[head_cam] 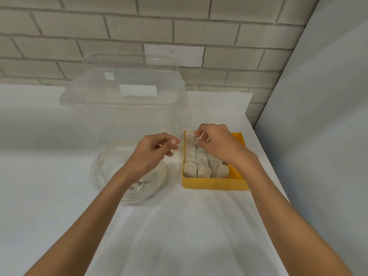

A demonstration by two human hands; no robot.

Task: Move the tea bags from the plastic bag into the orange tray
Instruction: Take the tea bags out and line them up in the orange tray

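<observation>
The orange tray (216, 184) sits right of centre on the white table, with rows of pale tea bags (203, 170) standing in it. My right hand (217, 144) hovers over the tray's far half and pinches a tea bag (199, 138) between thumb and fingers. My left hand (153, 150) hangs just left of the tray with loosely curled fingers that hold nothing. Under my left wrist lies the clear plastic bag (111, 168), with a few tea bags (137, 187) left inside.
A large clear plastic container (123, 100) with a lid stands behind the bag, against the brick wall. A grey panel (318, 136) rises along the table's right edge. White table surface (179, 226) stretches in front of the tray and bag.
</observation>
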